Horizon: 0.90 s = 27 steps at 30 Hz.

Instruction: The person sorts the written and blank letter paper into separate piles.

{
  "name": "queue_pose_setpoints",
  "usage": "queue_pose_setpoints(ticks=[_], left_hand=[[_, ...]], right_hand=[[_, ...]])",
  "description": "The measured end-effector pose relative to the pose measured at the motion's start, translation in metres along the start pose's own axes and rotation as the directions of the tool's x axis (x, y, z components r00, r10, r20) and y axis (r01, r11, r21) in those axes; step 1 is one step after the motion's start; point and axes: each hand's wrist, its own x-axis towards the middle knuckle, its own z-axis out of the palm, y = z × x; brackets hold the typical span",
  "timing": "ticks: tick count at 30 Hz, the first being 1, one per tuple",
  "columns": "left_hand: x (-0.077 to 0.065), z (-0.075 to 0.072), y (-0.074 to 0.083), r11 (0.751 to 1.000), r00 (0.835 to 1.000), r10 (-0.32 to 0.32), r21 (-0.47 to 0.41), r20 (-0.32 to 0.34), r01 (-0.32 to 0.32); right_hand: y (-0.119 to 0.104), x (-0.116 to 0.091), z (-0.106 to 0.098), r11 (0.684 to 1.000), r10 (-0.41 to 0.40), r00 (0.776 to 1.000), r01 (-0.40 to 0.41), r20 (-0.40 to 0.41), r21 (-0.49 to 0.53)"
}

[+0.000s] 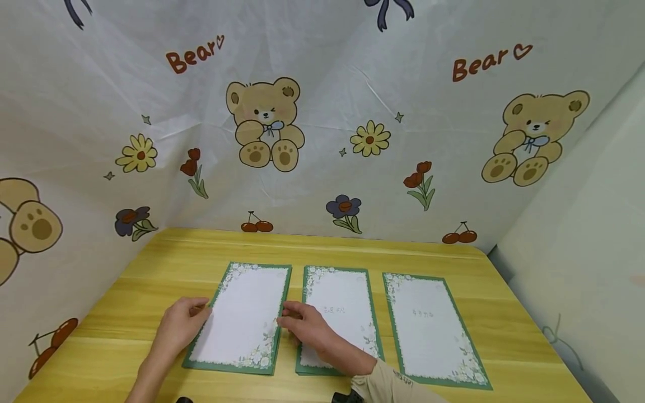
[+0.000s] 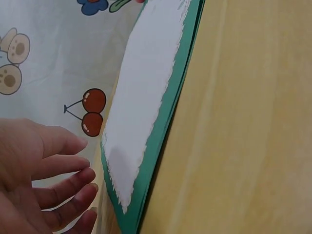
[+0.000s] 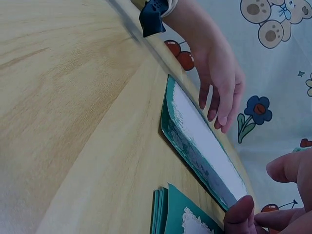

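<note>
Three green-bordered sheets of floral paper lie in a row on the table, the left one [image 1: 242, 319] blank in the middle. Beside its left edge is my left hand [image 1: 183, 324], fingers relaxed; the left wrist view shows this hand [image 2: 48, 180] with nothing between its fingers. Over the middle sheet [image 1: 342, 285] reaches my right hand [image 1: 312, 330], its fingertips at the left sheet's right edge. The right wrist view shows the right hand's thumb and fingers [image 3: 287, 170] apart, near the blank sheet [image 3: 209, 141]. Layered edges show under the left and middle sheets.
On the right lies another green-bordered sheet [image 1: 428, 324] with small handwriting; the middle sheet also bears writing. The yellow wood-grain table [image 1: 196, 252] meets a white cloth [image 1: 322, 101] printed with bears and flowers at the back. A thin cord [image 1: 561, 338] hangs at the right.
</note>
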Motion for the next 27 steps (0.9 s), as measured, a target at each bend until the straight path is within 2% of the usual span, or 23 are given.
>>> queue_pose_setpoints(ticks=[14,27], left_hand=[[-0.001,0.0,0.009,0.999,0.999,-0.039,0.011,0.015,0.039],[-0.001,0.006,0.021,0.998,0.998,0.056,-0.011,0.028,-0.056]], right_hand=[[0.003,-0.003,-0.006,0.998,-0.04,0.999,0.041,0.022,-0.048],[0.002,-0.006,-0.024,0.998,-0.061,0.998,0.061,0.0,-0.03]])
